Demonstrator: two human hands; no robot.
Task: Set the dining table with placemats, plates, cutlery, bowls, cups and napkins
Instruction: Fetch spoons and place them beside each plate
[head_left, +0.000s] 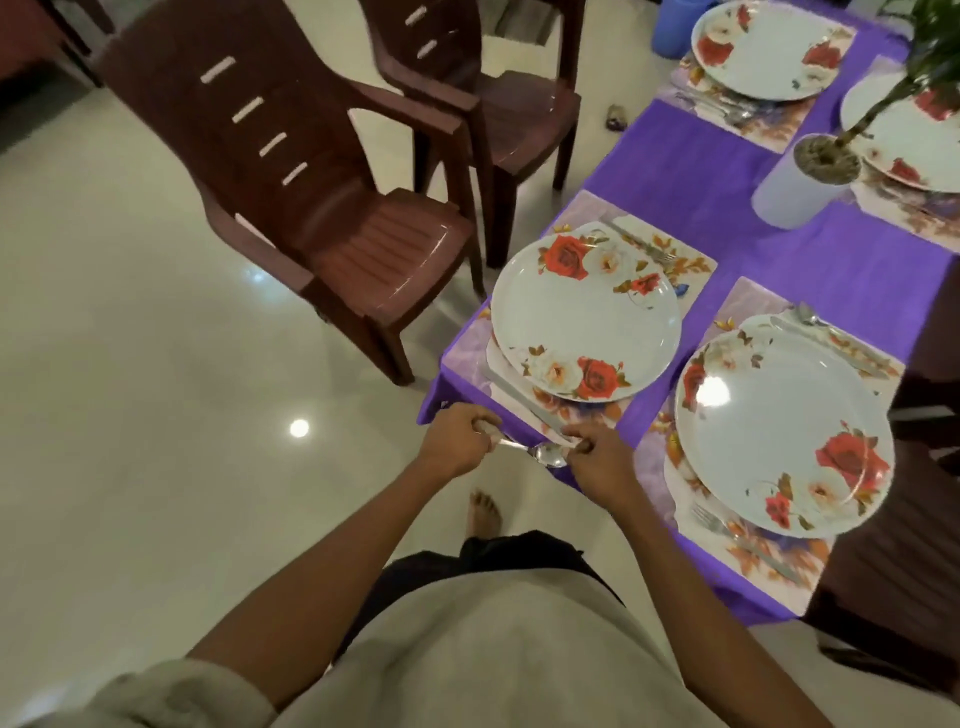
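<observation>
Partway through: placemats (654, 249), floral plates (586, 312) and some cutlery down at four settings, no bowls, cups or napkins visible; left hand (457, 441) gripping spoon (545, 453) handle, right hand (597, 457) pinching near its bowl, at table corner.

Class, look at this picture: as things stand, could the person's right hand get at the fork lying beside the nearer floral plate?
Probably yes, though not at once. The fork lies uncovered on its placemat, beside the plate, with nothing across the path. But the right hand is pinching cutlery, and the left hand holds a spoon.
</observation>
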